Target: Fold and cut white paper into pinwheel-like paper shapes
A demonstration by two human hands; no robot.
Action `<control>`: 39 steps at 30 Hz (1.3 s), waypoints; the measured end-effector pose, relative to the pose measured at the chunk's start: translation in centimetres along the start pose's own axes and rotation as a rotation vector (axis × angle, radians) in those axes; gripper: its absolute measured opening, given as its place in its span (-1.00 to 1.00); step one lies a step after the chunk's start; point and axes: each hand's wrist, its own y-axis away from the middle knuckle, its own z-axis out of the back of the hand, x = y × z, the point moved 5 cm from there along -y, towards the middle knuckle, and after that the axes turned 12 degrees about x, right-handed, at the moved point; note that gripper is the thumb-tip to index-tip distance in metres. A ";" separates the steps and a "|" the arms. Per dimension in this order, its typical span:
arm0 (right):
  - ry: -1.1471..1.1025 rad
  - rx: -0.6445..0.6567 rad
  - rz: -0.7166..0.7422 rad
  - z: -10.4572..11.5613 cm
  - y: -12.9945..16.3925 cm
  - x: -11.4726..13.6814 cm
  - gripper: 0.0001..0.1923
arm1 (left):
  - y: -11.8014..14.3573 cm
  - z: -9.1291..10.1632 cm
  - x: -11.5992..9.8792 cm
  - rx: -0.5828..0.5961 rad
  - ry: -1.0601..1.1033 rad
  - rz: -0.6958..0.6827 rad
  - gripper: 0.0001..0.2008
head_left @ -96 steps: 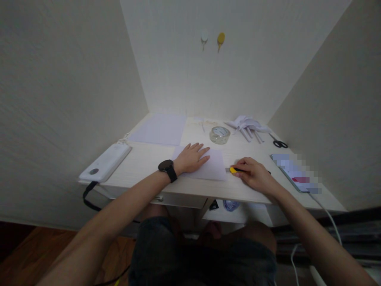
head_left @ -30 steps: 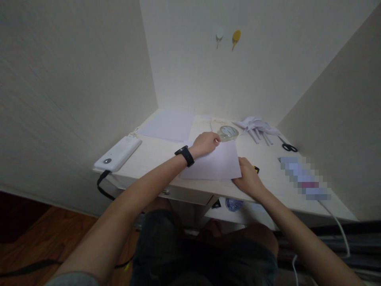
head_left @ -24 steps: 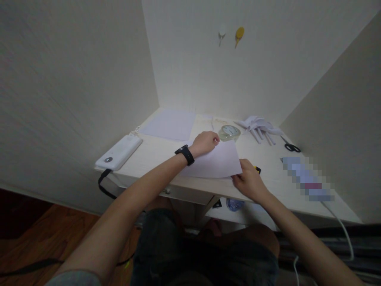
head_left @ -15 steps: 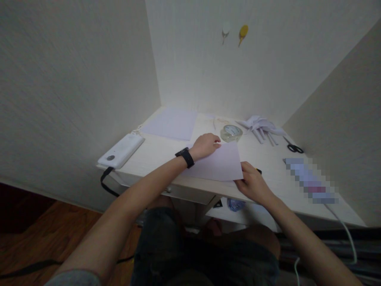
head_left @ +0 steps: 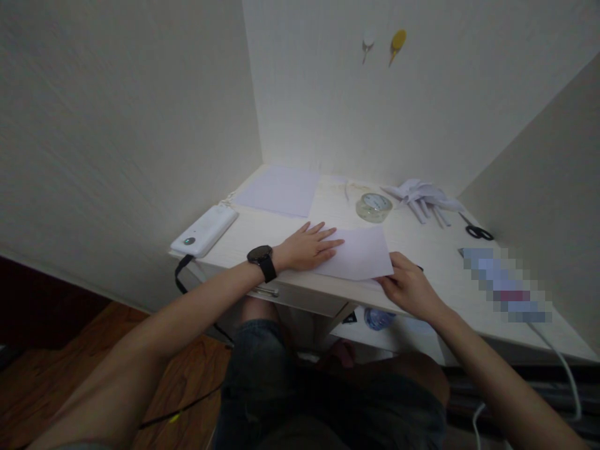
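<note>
A sheet of white paper lies near the front edge of the white desk. Its left part is under my left hand, which rests flat with the fingers spread. At the sheet's right corner my right hand pinches the paper between thumb and fingers. A small dark object shows just behind the right hand, mostly hidden. Beyond the sheet stands a roll of clear tape.
More white paper lies at the back left, by a white power bank with a black cable. Rolled and folded paper pieces and black-handled scissors lie right. A blurred-out item is at the far right.
My left hand has moved left and toward me across the paper, going from curled fingers to spread ones. The right hand keeps its hold on the corner. The view has shifted slightly.
</note>
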 end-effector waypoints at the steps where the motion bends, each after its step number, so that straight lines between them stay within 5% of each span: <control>1: -0.024 0.010 0.004 0.1 0.1 0.0 -0.81 | -0.1 -0.1 0.0 -0.008 0.003 0.000 -0.49; 11: -0.031 0.014 0.022 0.4 -0.2 0.5 -0.81 | 0.1 0.0 0.2 -0.070 0.027 -0.025 -0.49; 39: -0.114 0.024 -0.022 0.6 0.0 0.0 -0.72 | 0.0 -0.1 0.0 -0.010 -0.008 -0.018 -0.49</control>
